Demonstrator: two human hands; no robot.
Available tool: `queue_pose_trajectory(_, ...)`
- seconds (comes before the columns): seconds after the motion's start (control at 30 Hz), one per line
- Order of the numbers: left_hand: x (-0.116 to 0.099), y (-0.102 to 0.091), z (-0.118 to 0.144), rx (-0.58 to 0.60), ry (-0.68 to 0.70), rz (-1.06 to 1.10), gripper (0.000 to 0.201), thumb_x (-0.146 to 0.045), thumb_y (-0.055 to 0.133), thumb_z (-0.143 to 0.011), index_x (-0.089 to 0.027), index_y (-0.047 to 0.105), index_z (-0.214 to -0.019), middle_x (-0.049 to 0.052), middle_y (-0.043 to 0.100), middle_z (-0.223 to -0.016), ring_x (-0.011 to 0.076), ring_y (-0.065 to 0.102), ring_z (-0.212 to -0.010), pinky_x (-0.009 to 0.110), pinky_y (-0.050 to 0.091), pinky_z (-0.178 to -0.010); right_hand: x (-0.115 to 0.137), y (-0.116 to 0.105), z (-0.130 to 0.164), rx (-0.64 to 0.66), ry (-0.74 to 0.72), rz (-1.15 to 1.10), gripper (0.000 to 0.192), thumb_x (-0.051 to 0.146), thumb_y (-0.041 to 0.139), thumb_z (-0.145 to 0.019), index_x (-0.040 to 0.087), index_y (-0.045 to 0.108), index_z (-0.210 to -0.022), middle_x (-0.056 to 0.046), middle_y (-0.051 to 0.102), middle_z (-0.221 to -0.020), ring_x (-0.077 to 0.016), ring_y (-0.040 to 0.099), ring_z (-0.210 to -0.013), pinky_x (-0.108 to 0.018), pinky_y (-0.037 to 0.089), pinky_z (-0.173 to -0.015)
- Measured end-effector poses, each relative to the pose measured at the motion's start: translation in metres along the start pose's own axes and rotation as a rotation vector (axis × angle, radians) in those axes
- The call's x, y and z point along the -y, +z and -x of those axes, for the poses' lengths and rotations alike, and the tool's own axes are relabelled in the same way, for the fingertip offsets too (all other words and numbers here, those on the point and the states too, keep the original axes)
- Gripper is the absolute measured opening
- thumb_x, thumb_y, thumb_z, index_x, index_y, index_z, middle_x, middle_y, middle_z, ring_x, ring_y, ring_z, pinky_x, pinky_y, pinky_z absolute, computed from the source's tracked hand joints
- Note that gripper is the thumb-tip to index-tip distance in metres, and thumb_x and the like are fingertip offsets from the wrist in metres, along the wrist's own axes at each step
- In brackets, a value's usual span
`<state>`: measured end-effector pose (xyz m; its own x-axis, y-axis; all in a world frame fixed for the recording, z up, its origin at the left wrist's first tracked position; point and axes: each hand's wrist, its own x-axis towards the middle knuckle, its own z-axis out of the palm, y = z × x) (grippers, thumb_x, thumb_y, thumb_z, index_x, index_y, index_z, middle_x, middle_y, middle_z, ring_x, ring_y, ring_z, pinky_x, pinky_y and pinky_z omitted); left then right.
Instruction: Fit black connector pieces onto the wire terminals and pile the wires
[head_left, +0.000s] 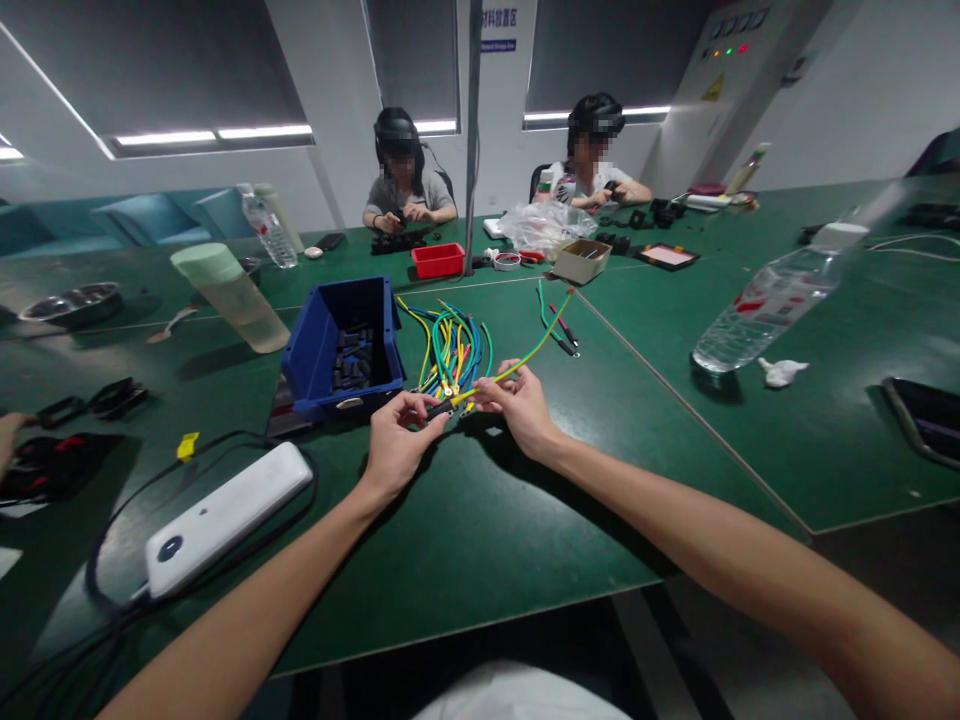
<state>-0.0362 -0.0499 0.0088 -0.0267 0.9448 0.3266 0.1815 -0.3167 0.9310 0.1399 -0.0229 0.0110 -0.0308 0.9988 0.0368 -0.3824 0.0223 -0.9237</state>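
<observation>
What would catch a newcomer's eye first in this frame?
Probably the left hand and right hand, centre, holding a yellow-green wire with a black piece at its near end. Just beyond lies a heap of coloured wires, with a blue bin of small black parts to its left.

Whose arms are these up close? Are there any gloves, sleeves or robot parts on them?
They are a person's own. The left hand and right hand wear no gloves. The left forearm and right forearm show no sleeves, watch, cables or markings. White cloth, probably clothing, shows at the bottom edge.
</observation>
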Motion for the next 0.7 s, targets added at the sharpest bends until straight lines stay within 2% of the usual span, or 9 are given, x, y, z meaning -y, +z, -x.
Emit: queue_pose_trajectory(0.7,0.0002,0.0020,0.0018,0.000,0.004,0.030,0.027,-0.029,0.071,-0.067,-0.018,0.046,-0.064,0.003,0.063,-0.080,0.0182,0.062,-0.085,0.033,0.048,-0.083,-0.0003,-0.0005,-0.0009,-0.004,-0.006,0.026,0.049,0.038,0.077,-0.061,0.024,0.037,-0.086,0.003,0.066,-0.070,-0.0165,0.068,-0.062,-0.026,0.054,-0.056)
